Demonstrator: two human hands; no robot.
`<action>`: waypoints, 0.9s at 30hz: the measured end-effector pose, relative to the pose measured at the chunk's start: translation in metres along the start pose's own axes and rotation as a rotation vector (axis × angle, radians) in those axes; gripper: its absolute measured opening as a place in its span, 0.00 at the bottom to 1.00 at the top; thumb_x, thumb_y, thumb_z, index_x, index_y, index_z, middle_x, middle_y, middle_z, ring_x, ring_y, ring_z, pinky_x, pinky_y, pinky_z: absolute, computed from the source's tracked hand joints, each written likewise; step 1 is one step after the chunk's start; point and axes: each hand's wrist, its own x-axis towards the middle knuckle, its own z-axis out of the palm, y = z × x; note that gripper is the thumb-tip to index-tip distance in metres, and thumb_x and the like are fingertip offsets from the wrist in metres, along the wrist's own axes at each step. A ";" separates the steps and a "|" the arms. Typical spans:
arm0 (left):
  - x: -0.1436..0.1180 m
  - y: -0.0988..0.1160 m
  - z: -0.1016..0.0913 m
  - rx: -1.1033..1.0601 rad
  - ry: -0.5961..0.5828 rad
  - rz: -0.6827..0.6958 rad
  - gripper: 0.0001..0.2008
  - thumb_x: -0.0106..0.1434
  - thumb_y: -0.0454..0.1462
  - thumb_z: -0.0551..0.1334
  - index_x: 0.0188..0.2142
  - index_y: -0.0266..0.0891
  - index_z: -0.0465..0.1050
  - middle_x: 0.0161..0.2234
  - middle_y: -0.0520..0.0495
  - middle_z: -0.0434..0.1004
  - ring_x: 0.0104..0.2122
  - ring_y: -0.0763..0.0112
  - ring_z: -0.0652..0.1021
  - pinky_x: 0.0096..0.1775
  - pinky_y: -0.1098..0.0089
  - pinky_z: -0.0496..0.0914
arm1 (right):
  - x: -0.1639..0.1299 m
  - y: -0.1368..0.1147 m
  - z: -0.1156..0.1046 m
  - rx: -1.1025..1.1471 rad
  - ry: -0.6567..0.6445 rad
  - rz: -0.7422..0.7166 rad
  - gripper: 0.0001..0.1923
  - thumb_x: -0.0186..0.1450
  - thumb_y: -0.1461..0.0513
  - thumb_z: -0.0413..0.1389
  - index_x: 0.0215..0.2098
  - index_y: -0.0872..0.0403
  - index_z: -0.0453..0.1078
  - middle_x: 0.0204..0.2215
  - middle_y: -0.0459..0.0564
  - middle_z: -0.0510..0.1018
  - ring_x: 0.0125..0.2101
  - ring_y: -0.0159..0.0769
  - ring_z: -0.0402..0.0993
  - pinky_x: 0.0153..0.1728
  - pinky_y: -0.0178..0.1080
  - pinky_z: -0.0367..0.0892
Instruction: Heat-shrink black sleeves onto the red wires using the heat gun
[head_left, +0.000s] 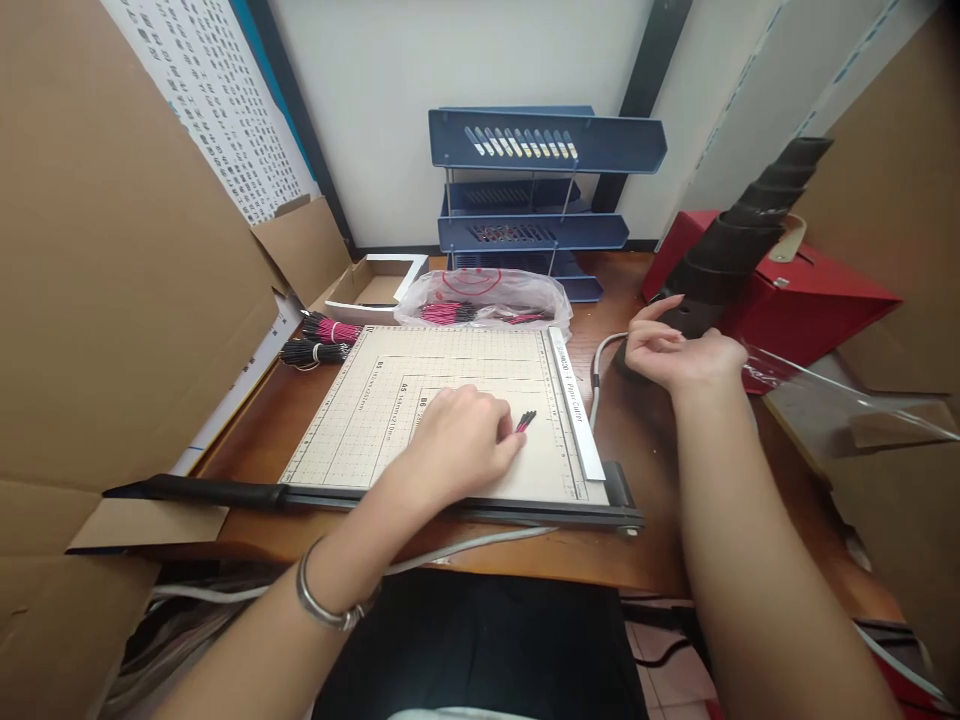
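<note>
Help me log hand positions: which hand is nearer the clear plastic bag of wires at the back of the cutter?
Right. The right hand rests just right of the bag, past the cutter's ruler edge. The left hand lies farther forward on the cutting board, pinching a few wires.

Red-black wire bundle (526,421) flat on cutter board (360,420)

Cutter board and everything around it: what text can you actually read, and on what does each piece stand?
"Paper Cutter", after some blurred characters: on the white ruler strip of the paper cutter.
"B5", "A5", "B6": size marks on the cutter's grid.
Fine print beside those marks: too small to read.
Wall sheet, dense rows of characters: too small to read.
</note>
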 end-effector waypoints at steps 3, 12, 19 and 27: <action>-0.004 0.008 0.012 -0.039 0.034 -0.062 0.15 0.67 0.42 0.61 0.24 0.41 0.73 0.28 0.46 0.80 0.33 0.57 0.76 0.41 0.56 0.66 | 0.000 -0.001 -0.001 0.007 0.007 -0.004 0.38 0.71 0.39 0.20 0.42 0.53 0.61 0.20 0.46 0.70 0.14 0.26 0.51 0.12 0.28 0.50; -0.012 -0.003 0.024 -0.262 0.135 -0.131 0.16 0.67 0.46 0.63 0.26 0.42 0.70 0.27 0.50 0.76 0.35 0.60 0.74 0.43 0.56 0.63 | -0.074 0.064 -0.041 -1.267 -0.155 -0.477 0.24 0.62 0.41 0.58 0.38 0.53 0.72 0.35 0.52 0.78 0.35 0.37 0.73 0.37 0.41 0.70; -0.016 -0.006 0.026 -0.286 0.127 -0.132 0.11 0.68 0.40 0.61 0.29 0.42 0.71 0.29 0.51 0.77 0.35 0.61 0.73 0.43 0.57 0.61 | -0.096 0.092 -0.080 -1.958 -0.294 -0.813 0.11 0.64 0.53 0.59 0.36 0.51 0.70 0.63 0.56 0.67 0.64 0.51 0.64 0.60 0.59 0.61; -0.016 -0.004 0.023 -0.286 0.090 -0.131 0.10 0.69 0.38 0.57 0.31 0.41 0.69 0.29 0.52 0.72 0.33 0.64 0.70 0.42 0.57 0.58 | -0.095 0.095 -0.081 -2.125 -0.342 -0.773 0.08 0.67 0.55 0.55 0.35 0.51 0.67 0.66 0.58 0.62 0.70 0.49 0.53 0.64 0.64 0.57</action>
